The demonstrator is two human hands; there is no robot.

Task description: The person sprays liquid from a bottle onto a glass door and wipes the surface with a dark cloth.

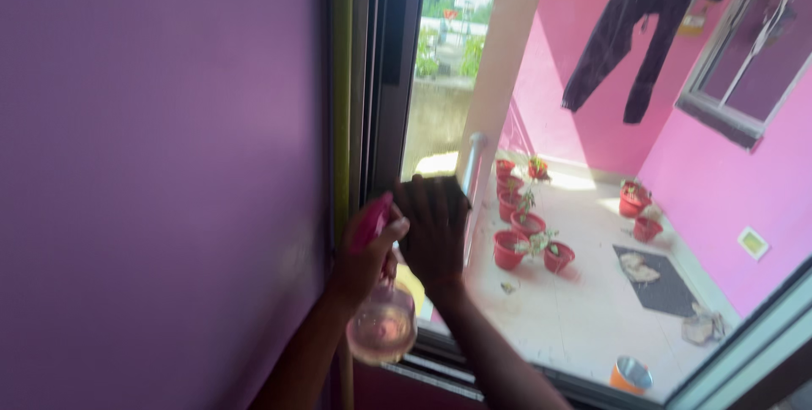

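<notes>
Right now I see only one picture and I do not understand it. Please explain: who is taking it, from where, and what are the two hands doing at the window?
The picture comes from a camera worn on a person's head, looking along their own arms. There is no machine, only two bare hands.

The left hand has its grip closed on a spray bottle: a clear round body with pinkish liquid and a pink top. The right hand presses a dark cloth against the window glass, near the dark frame.

To the left is a purple wall. Through the glass you see a pink courtyard below, with red flower pots, a dark mat and dark clothes hanging.
</notes>
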